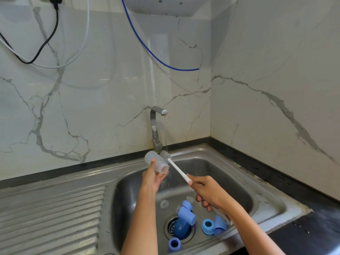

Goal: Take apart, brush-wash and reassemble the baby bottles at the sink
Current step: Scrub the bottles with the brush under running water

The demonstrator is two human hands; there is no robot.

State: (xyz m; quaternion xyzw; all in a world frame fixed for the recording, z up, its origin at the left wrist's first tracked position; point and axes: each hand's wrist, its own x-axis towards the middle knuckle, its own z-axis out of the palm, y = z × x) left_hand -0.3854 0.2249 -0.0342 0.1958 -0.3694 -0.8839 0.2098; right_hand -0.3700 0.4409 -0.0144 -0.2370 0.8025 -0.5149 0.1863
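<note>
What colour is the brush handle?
White, seen in the head view: the long bottle brush handle, gripped by the right hand.

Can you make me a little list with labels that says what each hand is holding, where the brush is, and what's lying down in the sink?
left hand: holds the clear bottle on its side, mouth toward the brush
right hand: grips the white brush handle
brush head: outside the bottle, under the water stream
tap: running
sink: blue bottle parts lying around the drain
</note>
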